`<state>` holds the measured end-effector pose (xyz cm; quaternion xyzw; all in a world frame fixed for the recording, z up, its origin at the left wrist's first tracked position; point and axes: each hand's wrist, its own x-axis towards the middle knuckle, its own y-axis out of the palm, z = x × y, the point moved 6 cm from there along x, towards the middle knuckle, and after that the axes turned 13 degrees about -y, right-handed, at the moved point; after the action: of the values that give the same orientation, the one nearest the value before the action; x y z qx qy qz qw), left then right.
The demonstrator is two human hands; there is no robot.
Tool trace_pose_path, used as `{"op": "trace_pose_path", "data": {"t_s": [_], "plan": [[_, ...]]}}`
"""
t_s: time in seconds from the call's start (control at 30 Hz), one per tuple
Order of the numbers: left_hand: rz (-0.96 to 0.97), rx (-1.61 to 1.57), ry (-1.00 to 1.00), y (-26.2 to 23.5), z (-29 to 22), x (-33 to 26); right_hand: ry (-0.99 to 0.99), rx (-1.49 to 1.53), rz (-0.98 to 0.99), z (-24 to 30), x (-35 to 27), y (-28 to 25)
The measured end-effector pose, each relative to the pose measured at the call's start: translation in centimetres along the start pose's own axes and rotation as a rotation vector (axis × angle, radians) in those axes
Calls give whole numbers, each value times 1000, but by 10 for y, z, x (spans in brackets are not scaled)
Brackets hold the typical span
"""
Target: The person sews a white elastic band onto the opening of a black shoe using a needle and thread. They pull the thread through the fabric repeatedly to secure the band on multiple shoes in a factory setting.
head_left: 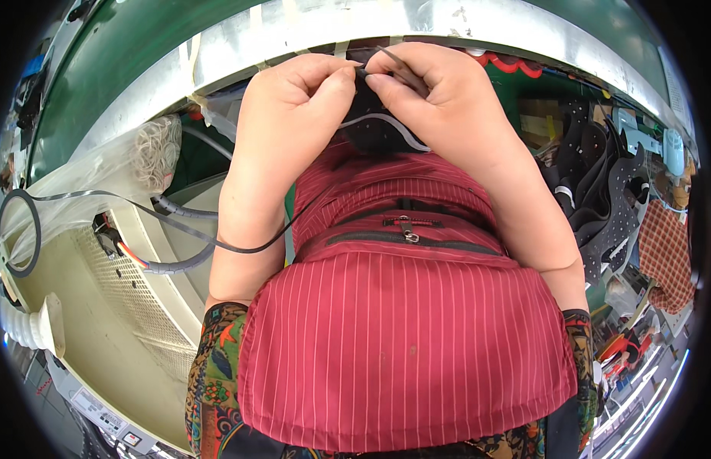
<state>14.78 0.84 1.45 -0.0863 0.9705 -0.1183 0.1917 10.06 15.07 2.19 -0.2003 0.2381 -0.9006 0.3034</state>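
Observation:
Both of my hands meet at the top middle, close to the metal table edge. My left hand (294, 115) is closed in a pinch, thumb against forefinger, at the upper edge of a black fabric piece (364, 138). A pale grey strip (386, 120) curves across that piece. Closed as well, my right hand (455, 99) has a thin, dark metal tool (407, 75) with a narrow pointed end, perhaps tweezers, between its fingers. Its fingertips come very near the left ones. The spot between them is small and partly hidden.
A bright metal edge (294, 30) borders the green table. Left are a plastic bag with beige bands (156, 153), a black cable (141, 205) and a cream perforated housing (87, 283). Dotted black fabric pieces (600, 183) hang right, beside a checked cloth (665, 252). A red striped apron (401, 336) covers my front.

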Motion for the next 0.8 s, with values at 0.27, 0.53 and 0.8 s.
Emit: {"op": "trace_pose_path", "data": {"t_s": [0.27,0.53,0.8], "plan": [[-18,-15,-107,-7,12,9,-261,-237,-47,12,-5,7],[65,-196,-196,0,20,7,-373,-410,-41,15,-12,8],[126,-396,-190,6,25,3,23,131,-60,-15,-4,7]]}}
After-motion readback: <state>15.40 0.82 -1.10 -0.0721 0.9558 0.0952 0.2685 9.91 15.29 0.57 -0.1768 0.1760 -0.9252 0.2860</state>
